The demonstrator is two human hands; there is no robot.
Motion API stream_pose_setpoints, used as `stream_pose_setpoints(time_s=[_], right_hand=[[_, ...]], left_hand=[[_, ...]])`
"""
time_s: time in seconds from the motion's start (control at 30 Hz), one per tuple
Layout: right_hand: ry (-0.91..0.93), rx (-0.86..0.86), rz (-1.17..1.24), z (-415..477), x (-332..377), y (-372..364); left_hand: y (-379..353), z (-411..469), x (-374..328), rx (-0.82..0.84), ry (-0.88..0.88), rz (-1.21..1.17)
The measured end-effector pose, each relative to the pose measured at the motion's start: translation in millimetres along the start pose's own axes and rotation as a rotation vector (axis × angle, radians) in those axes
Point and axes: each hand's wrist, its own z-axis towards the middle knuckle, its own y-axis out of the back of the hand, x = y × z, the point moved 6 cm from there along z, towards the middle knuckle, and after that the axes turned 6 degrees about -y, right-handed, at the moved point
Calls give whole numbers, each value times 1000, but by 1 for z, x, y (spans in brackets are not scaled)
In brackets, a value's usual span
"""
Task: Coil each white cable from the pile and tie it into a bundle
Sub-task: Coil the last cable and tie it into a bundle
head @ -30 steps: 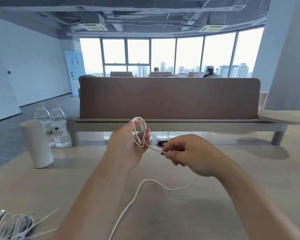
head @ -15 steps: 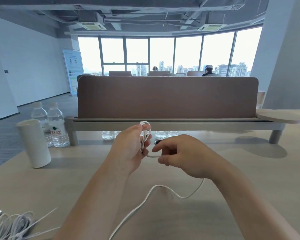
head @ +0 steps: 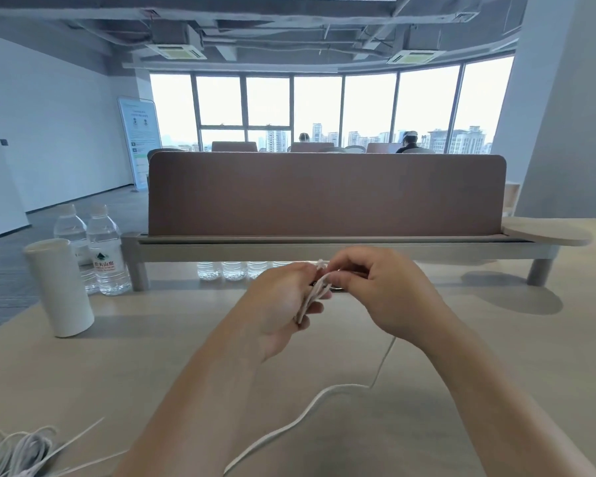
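My left hand grips a small coil of white cable, its loops pressed flat between thumb and fingers above the wooden table. My right hand pinches the same cable at the top of the coil, close against my left fingers. The cable's loose tail drops from under my right hand and trails across the table toward the near edge. A pile of white cables lies at the bottom left corner of the table.
A white cup stands at the left, with two water bottles behind it. A brown divider panel on a raised shelf crosses the table's far side; more bottles stand under it. People sit far behind.
My right hand has risen and closed in on the top of the coil. The coil in my left hand now looks flatter, and the loose tail has shifted rightward on the table.
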Motion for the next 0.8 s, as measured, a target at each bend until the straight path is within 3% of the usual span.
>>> stream_pose_setpoints(time_s=[0.17, 0.8], right_hand=[[-53, -109, -20, 1, -7, 7], [-101, -107, 23, 5, -15, 8]], left_hand=[[-7, -4, 1, 26, 47, 5], [-19, -16, -2, 169, 59, 2]])
